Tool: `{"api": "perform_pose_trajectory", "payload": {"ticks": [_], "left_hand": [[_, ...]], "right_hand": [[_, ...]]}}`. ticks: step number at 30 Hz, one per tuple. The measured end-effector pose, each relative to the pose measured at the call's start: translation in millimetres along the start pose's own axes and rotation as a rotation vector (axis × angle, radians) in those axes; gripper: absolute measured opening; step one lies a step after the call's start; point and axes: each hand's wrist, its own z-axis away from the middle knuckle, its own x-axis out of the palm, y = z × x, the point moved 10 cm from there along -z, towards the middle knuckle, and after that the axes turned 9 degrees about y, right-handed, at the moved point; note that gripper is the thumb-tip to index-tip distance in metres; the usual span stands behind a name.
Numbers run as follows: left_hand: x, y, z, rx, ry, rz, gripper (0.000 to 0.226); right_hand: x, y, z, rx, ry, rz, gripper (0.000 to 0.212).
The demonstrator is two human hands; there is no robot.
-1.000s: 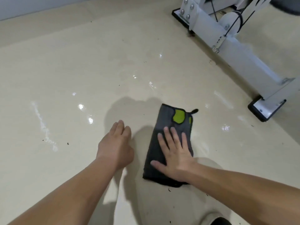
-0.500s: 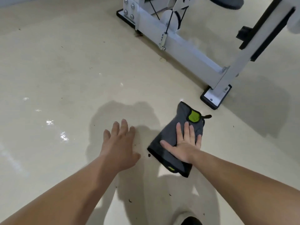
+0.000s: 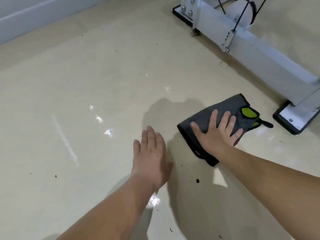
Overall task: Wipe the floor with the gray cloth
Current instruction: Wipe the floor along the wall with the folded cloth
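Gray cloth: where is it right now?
In the head view the gray cloth lies flat on the floor, right of centre, under the right hand, near the white frame's black foot.

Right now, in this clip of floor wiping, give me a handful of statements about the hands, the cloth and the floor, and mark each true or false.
1. The right hand lies flat, fingers spread, on the gray cloth. True.
2. The left hand also presses on the cloth. False: it is apart from the cloth, open, over bare floor to the cloth's left.
3. The cloth has a bright green patch near its far end. True.
4. The cloth is draped over the white metal frame. False: it lies flat on the floor, short of the frame's black-edged foot.
5. Small dark specks lie on the floor near the hands. True.
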Motion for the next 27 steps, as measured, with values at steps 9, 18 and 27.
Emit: {"api": "perform_pose_trajectory", "payload": {"ticks": [9,18,27], "left_hand": [[-35,-142,57,-0.271,-0.027,-0.038,0.099],[-26,-159,53,-0.272,-0.161,0.034,0.077],[-25,-115,30,-0.225,-0.519,-0.099,0.090]], "right_hand": [[78,-241,167,-1.045,-0.105,0.213,0.106],[-6,-251,123,-1.120,0.179,-0.443,0.031],[-14,-260,77,-1.004,-0.102,-0.268,0.037]]}}
